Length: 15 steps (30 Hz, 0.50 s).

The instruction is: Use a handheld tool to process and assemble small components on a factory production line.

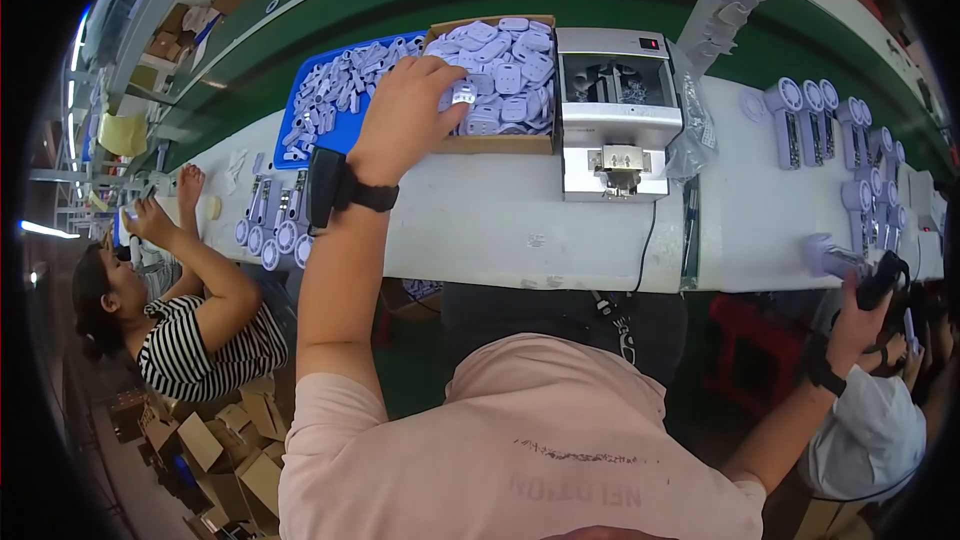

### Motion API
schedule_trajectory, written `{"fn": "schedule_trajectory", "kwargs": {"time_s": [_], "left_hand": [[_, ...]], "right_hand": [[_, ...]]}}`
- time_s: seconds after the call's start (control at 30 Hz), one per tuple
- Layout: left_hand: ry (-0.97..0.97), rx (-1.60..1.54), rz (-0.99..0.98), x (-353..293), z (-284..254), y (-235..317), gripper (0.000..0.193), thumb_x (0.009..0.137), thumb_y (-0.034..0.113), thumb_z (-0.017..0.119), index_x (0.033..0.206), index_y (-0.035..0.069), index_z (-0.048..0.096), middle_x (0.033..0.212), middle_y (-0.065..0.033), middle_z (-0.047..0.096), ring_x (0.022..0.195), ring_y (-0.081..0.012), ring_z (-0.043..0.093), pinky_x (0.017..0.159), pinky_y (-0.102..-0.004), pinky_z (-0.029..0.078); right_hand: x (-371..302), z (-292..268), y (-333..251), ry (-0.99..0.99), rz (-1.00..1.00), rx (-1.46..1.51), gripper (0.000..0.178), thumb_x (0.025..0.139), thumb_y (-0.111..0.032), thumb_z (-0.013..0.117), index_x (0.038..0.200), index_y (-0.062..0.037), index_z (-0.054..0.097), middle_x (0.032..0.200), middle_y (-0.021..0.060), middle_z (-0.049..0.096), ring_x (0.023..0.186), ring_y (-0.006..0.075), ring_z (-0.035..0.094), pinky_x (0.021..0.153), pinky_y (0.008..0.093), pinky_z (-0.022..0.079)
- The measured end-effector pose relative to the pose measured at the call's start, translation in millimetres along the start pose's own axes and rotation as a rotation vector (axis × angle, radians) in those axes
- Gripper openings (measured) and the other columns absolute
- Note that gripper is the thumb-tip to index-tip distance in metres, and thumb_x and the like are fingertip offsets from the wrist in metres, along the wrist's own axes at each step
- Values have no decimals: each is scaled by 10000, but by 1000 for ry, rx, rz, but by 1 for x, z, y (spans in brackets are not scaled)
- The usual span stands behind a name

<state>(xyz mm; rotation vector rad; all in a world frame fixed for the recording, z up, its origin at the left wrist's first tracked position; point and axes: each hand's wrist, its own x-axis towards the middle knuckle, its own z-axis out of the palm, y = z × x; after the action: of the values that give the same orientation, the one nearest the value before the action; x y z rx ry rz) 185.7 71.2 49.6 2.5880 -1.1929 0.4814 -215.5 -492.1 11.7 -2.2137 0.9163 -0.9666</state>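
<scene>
My left hand [412, 108] is over the near left part of a cardboard box [500, 144] heaped with flat lavender plastic covers [505, 75]. Its thumb and forefinger curl around a small lavender piece [463, 94] with shiny marks; the other fingers are partly hidden. Far to the right, my right hand [856, 318] grips a lavender handheld fan body [830, 258] by its lower end, at the table's near edge. That fan body looks blurred. Standing just beyond it are several similar fan bodies [858, 198] with open handles showing the insides.
Left of the box, a blue tray [303, 125] holds small lavender parts. A silver machine [622, 120] stands right of the box, beside a clear plastic bag [692, 130]. More fan bodies [270, 240] lie at the table's left. Co-workers sit on both sides, one in a striped shirt [200, 350].
</scene>
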Motion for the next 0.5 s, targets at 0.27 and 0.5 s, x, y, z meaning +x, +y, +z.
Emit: {"fn": "schedule_trajectory", "kwargs": {"time_s": [0.27, 0.5], "left_hand": [[-171, -215, -83, 5, 10, 9, 294, 908, 47, 707, 1199, 42, 745, 1137, -174, 711, 1001, -393, 675, 907, -477, 554], [-20, -703, -239, -28, -28, 60, 314, 887, -71, 651, 1169, 31, 745, 1095, -133, 676, 970, -317, 697, 836, -392, 565]], "right_hand": [[-87, 28, -194, -554, -82, 317, 480, 823, 43, 837, 1261, -3, 646, 1177, 95, 691, 1097, 189, 653, 993, 333, 528], [-109, 135, -244, -975, -139, 487, 470, 812, 64, 840, 1228, -18, 639, 1184, 86, 699, 1069, 179, 678, 912, 316, 565]]}}
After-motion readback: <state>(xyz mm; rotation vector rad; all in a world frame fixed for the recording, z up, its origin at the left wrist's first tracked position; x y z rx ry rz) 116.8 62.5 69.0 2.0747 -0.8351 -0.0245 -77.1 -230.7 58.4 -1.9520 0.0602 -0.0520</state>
